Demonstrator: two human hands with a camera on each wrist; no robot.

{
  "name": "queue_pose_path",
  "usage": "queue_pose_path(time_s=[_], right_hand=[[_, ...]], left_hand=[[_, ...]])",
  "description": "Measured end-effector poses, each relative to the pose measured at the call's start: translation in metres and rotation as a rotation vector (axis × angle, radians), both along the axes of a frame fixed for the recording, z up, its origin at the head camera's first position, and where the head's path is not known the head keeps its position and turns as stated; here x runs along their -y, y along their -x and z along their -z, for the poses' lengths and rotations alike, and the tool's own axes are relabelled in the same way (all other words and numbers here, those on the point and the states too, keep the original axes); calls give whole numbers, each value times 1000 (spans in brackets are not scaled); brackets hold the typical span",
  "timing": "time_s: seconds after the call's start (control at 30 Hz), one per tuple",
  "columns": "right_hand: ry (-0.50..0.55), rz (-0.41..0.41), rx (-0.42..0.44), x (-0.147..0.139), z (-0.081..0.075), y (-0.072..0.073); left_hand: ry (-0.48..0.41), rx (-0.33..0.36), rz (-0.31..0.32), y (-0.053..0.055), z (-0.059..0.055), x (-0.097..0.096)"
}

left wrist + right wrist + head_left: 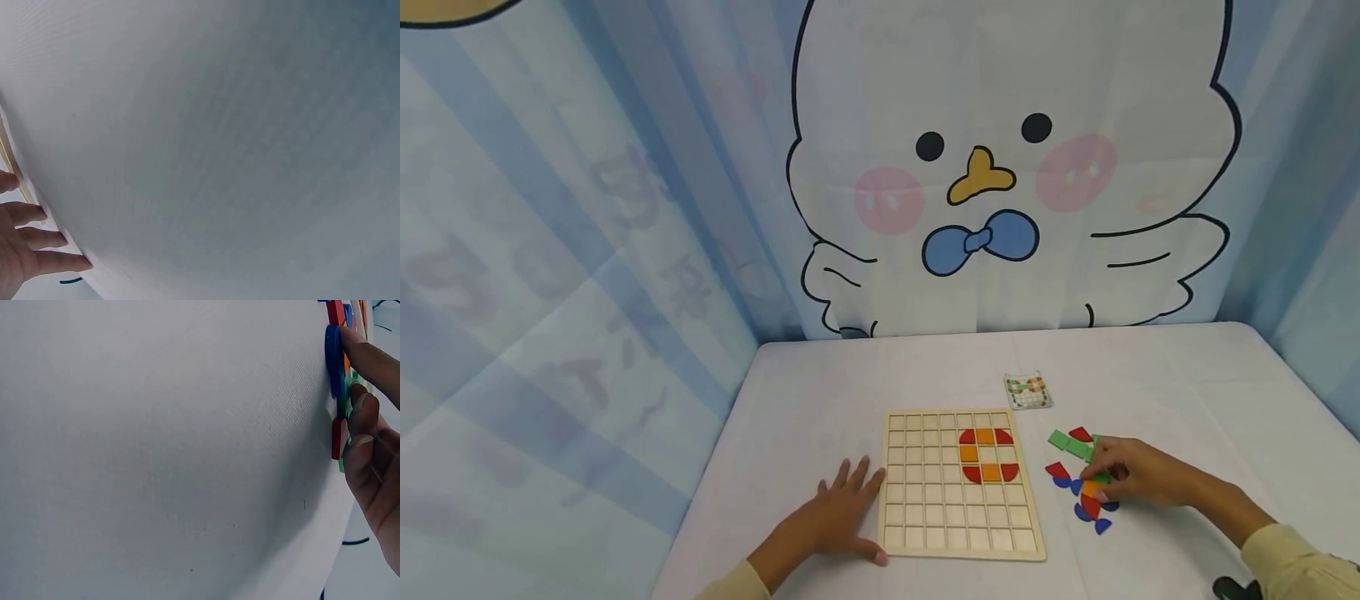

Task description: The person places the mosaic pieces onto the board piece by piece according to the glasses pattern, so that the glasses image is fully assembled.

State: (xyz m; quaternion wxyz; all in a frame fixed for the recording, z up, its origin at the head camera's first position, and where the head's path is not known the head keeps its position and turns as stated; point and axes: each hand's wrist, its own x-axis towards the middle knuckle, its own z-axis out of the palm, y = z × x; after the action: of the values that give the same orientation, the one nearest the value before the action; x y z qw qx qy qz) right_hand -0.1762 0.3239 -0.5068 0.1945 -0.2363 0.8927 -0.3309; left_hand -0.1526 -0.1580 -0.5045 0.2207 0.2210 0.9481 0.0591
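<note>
My left hand [846, 521] lies with fingers spread on the table, its fingertips touching the left edge of a wooden grid board [925, 508]. Red quarter-circle tiles [1010, 472] and orange square tiles [969, 453] form a C-like shape at the board's upper right. Over the loose tiles right of the board, my right hand [1138, 473] pinches an orange square tile [1092, 489] between thumb and a finger. Blue tiles [1102, 526], red tiles [1057, 469] and green squares [1059, 439] lie around it. In the right wrist view, the fingers partly hide the tiles.
A small pattern card [1028, 392] lies behind the board's upper right corner. A black object [1236, 588] sits by the right sleeve at the near edge. A printed curtain [865, 108] hangs behind the white table [805, 400].
</note>
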Motion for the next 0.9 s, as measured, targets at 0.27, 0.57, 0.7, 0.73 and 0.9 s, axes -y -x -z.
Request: queue_pose_path(time_s=[0.27, 0.57, 0.7, 0.73, 0.9], right_hand=[[18, 17, 53, 3, -2, -1], [15, 53, 58, 9, 1, -2], [9, 87, 52, 12, 2, -3], [8, 91, 43, 12, 2, -3], [24, 115, -4, 17, 3, -2]], left_hand=[[4, -6, 6, 1, 3, 1], [-4, -8, 5, 0, 4, 2], [-5, -7, 7, 0, 2, 1], [-6, -8, 7, -1, 1, 0], [-8, -9, 12, -2, -2, 0]])
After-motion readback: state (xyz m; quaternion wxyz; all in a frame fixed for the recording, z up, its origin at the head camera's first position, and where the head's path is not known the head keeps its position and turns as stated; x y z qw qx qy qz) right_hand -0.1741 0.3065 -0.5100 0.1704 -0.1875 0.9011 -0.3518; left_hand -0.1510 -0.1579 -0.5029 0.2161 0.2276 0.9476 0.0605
